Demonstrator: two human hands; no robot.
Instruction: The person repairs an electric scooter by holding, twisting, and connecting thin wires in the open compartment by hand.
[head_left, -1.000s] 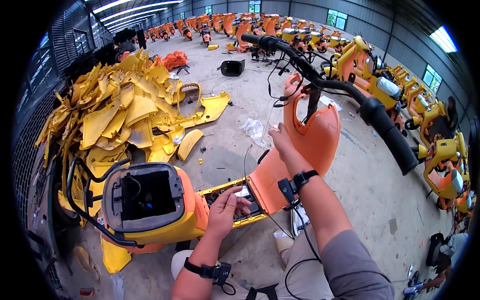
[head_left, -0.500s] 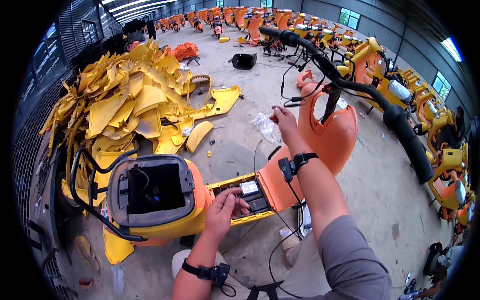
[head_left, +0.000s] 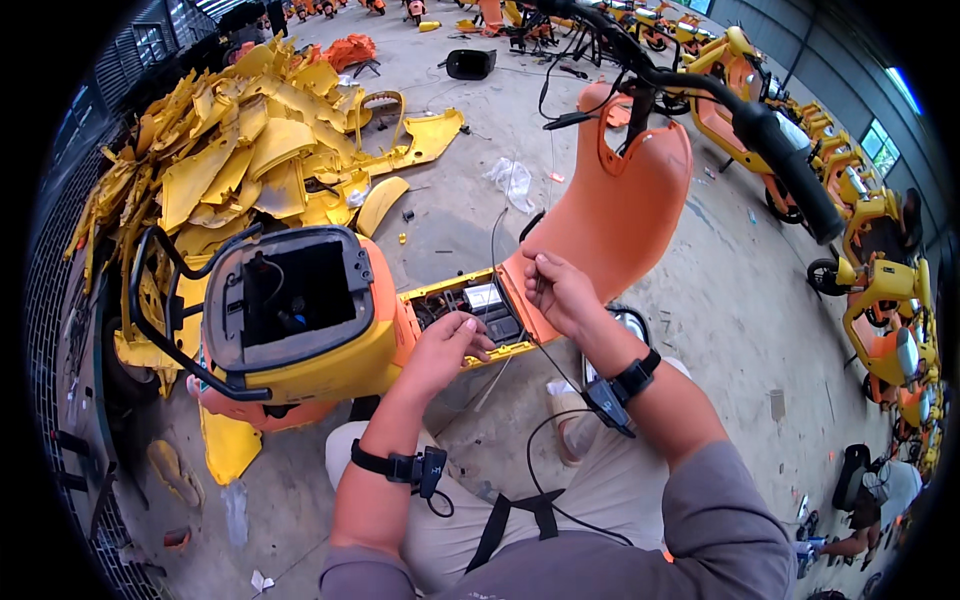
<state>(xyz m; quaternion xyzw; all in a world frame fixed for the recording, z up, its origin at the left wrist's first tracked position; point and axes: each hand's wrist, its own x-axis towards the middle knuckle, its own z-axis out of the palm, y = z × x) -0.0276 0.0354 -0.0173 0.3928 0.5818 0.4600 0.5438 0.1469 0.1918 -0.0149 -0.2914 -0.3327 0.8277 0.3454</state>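
Observation:
In front of me stands a partly stripped scooter. Its yellow-edged floor compartment (head_left: pixel 510 352) lies uncovered, with wires and a silver box (head_left: pixel 482 297) inside. Over the compartment's near side, my left hand (head_left: pixel 445 350) has its fingers curled inward; what they grip, if anything, is hidden. My right hand (head_left: pixel 562 292) is closed in a pinch beside the lower part of the orange front panel (head_left: pixel 610 220). Something thin and dark is between its fingers, too small to name. A thin black wire (head_left: pixel 496 245) rises from the compartment between my hands.
Left of my hands is the scooter's open seat box (head_left: pixel 225 330) with a black rack bar (head_left: pixel 140 290). A heap of yellow body panels (head_left: pixel 240 150) lies beyond. The handlebar (head_left: pixel 745 105) juts over the right side. Rows of scooters (head_left: pixel 880 290) and another person (head_left: pixel 880 500) are farther right.
My right hand has come down and nearer, from beside the front panel's upper part to the compartment's right end. My left hand stays over the compartment, fingers more curled. The view has tilted downward.

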